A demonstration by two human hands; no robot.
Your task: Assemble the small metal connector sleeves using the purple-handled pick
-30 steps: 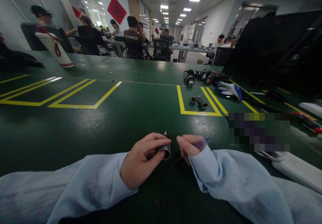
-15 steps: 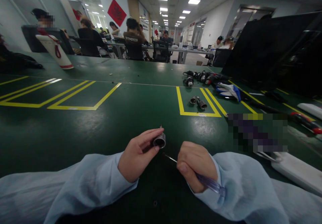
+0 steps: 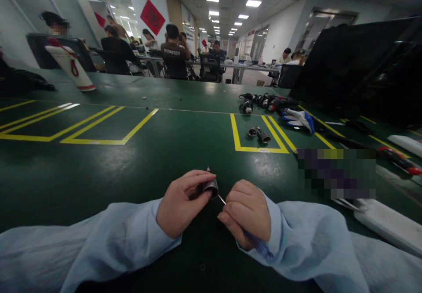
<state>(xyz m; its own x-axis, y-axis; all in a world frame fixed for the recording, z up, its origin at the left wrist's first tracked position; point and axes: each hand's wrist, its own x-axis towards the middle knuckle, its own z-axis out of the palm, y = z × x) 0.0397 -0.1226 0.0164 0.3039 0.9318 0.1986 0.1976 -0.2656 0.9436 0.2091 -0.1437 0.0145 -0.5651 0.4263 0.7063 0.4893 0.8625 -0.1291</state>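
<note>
My left hand is closed around a small grey metal cup-shaped part, its round opening turned toward me and to the right. A thin stem pokes out of its far end. In my right hand is a screwdriver with a see-through purple handle, gripped in the fist. Its slim metal shaft points up and left, and the tip is at the opening of the metal part; whether it touches the inside is hidden. Two similar metal parts lie inside a yellow-taped box farther off on the right.
Dark cylindrical devices with cables lie beyond the tape, beside a blue and white glove. A red and black tool and a white bar are at right. A white cup stands far left. Several people sit behind.
My right hand has moved left, bringing the screwdriver's tip to the metal part's opening. My left hand has tilted the part slightly.
</note>
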